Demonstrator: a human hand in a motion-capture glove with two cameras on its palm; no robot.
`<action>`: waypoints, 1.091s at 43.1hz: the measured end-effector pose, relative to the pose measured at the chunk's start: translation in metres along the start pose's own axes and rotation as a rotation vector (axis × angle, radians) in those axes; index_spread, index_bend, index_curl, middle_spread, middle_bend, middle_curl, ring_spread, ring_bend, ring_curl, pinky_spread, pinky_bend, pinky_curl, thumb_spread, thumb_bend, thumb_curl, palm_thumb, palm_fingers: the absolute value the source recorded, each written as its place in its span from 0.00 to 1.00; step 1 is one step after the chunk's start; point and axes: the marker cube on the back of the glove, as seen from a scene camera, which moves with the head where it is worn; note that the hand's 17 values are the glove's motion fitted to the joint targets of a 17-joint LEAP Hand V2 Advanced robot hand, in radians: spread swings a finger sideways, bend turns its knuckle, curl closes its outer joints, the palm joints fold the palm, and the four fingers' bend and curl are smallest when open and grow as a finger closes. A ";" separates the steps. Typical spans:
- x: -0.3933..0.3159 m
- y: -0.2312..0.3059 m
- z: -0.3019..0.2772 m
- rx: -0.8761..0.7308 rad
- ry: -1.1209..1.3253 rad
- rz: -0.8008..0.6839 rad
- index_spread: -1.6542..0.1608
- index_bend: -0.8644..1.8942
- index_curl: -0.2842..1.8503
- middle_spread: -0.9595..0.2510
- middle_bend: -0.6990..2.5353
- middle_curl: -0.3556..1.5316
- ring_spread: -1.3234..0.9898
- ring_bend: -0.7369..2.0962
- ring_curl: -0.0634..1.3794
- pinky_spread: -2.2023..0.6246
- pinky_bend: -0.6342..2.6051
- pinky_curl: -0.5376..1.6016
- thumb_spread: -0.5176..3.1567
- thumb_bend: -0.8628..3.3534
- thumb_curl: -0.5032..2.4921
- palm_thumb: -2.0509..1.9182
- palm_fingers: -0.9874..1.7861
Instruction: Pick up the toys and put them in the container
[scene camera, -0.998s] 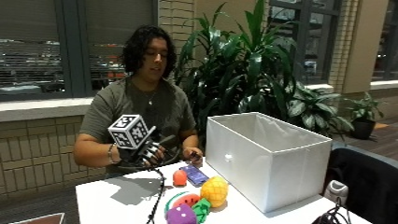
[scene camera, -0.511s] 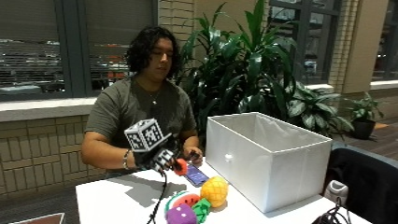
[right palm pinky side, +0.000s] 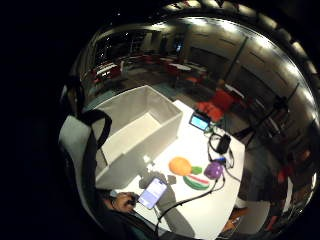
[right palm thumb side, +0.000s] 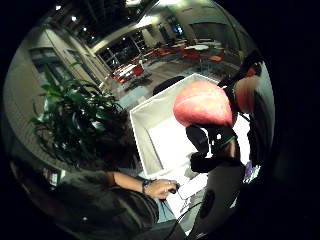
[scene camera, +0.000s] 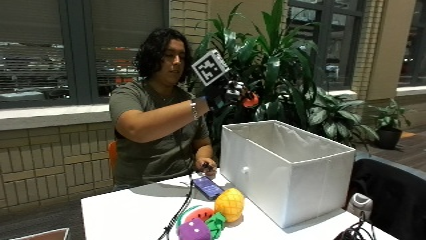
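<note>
- A red strawberry toy (scene camera: 250, 100) was gripped in the gloved right hand (scene camera: 228, 93), held above the white container (scene camera: 286, 170).
- Beside the container, a pineapple toy (scene camera: 229, 204), watermelon slice (scene camera: 200, 215) and purple toy (scene camera: 194, 230) were left on the surface (scene camera: 126, 215).

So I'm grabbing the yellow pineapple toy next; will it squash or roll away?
The pineapple toy looks soft and plush, so it probably gives under fingers and weighs little. Its rounded body might roll, though the watermelon toy and green toy crowd it.

The container (scene camera: 286, 170) looks like white matt cloth with soft, slightly creased walls; the desk (scene camera: 126, 215) is smooth matt white; the phone (scene camera: 208, 187) shows a glossy screen; the strawberry toy (right palm thumb side: 202, 104) looks matt
</note>
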 end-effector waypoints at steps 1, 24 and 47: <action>-0.001 -0.007 0.007 -0.008 0.006 0.008 0.74 0.57 0.28 0.26 0.72 0.73 0.25 0.86 0.67 0.56 0.63 0.64 0.51 0.23 0.25 0.63 0.65; 0.157 0.080 0.103 -0.148 -0.038 0.351 0.72 0.55 0.30 0.36 0.60 0.72 0.30 0.81 0.69 0.60 0.61 0.63 0.48 0.20 0.23 0.51 0.52; 0.208 0.127 0.233 -0.422 0.226 0.400 0.72 0.62 0.34 0.49 0.47 0.58 0.37 0.61 0.47 0.71 0.49 0.48 0.49 0.25 0.29 0.63 0.52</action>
